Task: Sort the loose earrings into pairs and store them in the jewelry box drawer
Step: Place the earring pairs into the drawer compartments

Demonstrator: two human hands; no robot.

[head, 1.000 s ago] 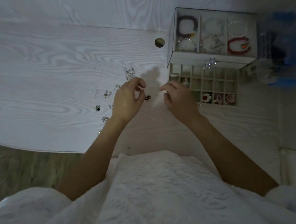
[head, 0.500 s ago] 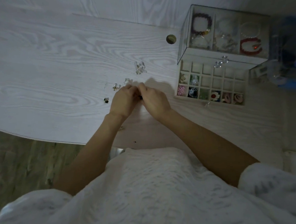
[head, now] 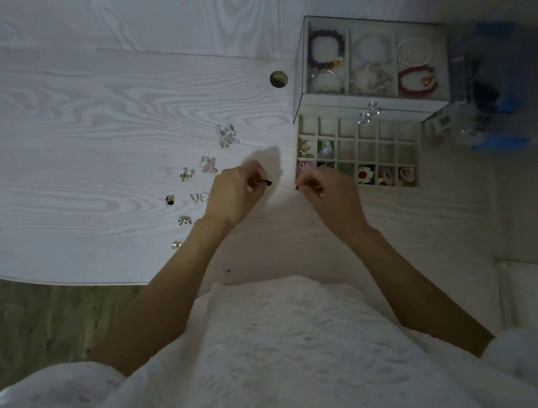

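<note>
My left hand (head: 235, 195) pinches a small dark earring (head: 266, 182) just above the white table. My right hand (head: 332, 196) pinches a second small dark earring (head: 297, 187), a short gap to the right of the first. Several loose earrings (head: 207, 165) lie scattered left of my left hand, among them a dark one (head: 170, 199) and a pale cluster (head: 226, 136). The jewelry box (head: 371, 63) stands at the back right with its gridded drawer (head: 358, 151) pulled out; the cells along the drawer's near row and left side hold earrings.
A round hole (head: 278, 79) is set in the wood-grain table (head: 81, 137) left of the box. Bracelets fill the box's glass top. A blue and clear container (head: 489, 92) stands right of the box. The table's curved front edge runs at the lower left.
My hands met over the dark earrings half a second ago and have now drawn apart, each holding one. The view has also shifted slightly.
</note>
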